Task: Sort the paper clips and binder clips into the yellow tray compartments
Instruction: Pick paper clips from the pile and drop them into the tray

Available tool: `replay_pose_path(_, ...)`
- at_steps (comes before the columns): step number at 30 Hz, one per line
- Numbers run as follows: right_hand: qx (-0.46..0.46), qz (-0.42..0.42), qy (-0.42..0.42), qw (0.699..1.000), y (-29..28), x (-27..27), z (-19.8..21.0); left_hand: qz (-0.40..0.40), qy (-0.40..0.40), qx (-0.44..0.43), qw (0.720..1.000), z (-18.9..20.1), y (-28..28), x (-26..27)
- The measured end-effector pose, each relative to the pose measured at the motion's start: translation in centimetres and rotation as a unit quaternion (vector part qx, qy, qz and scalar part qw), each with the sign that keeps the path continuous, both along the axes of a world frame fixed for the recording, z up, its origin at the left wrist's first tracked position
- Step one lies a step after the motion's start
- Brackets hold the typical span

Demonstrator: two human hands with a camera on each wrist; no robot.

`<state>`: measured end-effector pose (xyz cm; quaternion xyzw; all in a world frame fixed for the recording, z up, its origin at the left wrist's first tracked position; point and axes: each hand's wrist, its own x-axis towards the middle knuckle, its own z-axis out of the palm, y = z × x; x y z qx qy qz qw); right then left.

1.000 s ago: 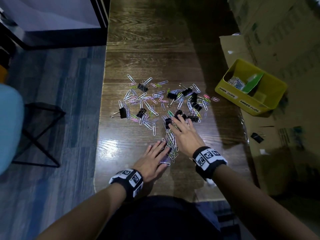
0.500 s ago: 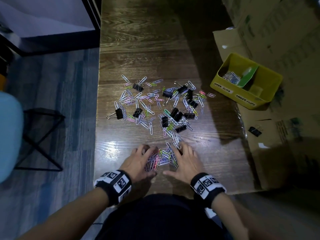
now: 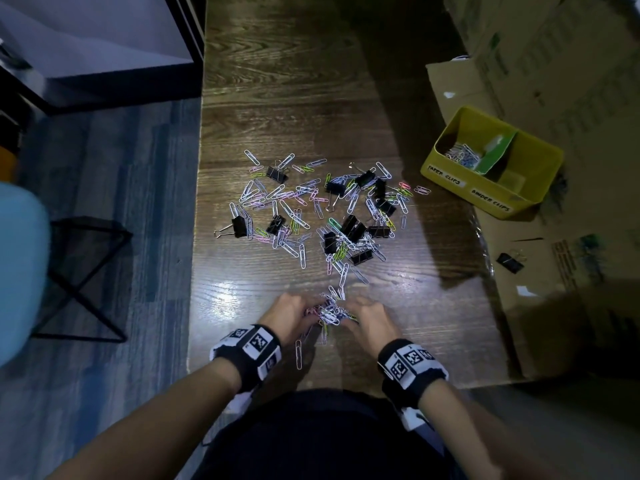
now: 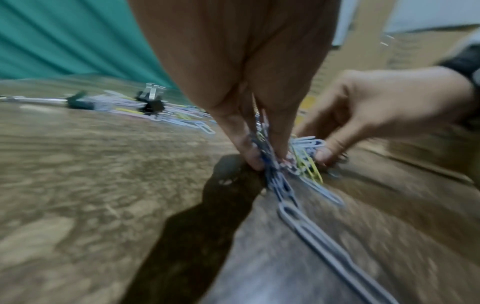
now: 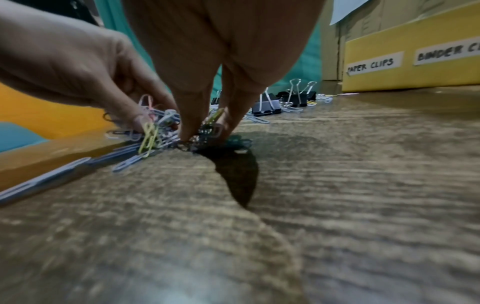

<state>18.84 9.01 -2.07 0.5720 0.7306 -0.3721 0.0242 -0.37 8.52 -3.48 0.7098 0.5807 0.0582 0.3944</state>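
The desk (image 3: pixel 294 81) is seen to be dark wood with a marked grain, glossy enough near its front edge to throw glare. The paper clips (image 3: pixel 330 311) appear coated in smooth coloured plastic; the binder clips (image 3: pixel 353 227) show matt black bodies and shiny wire handles. The yellow tray (image 3: pixel 533 188) looks smooth plastic, with paper labels, beside matt cardboard (image 3: pixel 554 306).

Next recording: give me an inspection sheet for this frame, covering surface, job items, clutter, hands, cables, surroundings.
Surface: dark wooden table, glare patch near the front edge.
Job's things: paper clips and binder clips scattered mid-table; gathered bunch near the front edge; yellow tray holds some paper clips.
Clutter: stray binder clip on cardboard.
Hands: left hand and right hand both pinch the bunch.
Cables: nothing seen.
Surroundings: cardboard boxes at right, chair at left.
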Motion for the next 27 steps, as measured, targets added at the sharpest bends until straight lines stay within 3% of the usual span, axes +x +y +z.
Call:
replay_pose_path(4, -0.057, -0.064, 0.024, 0.996, 1.1, 0.8, 0.1, 0.029, 0.003, -0.068, 0.997, 1.1, 1.2, -0.7)
replay_pose_path(11, -0.046, -0.125, 0.116, 0.984, 2.8, 3.1, 2.0, 0.125, -0.072, -0.121, 0.982, 2.5, 3.1, -1.8)
replay_pose_path(19, -0.067, -0.215, 0.277, 0.934, 4.8, 6.7, 5.3, 0.224, -0.278, -0.240, 0.903, 4.9, 6.9, -1.9)
replay_pose_path(23, -0.054, -0.287, 0.379, 0.878, 6.4, 8.8, 7.9, 0.233, -0.367, -0.251, 0.865, 8.9, 10.7, 1.0)
replay_pose_path(27, 0.009, -0.311, 0.423, 0.851, 8.5, 11.7, 11.1, 0.229, -0.439, -0.238, 0.836, 12.9, 16.1, 6.4)
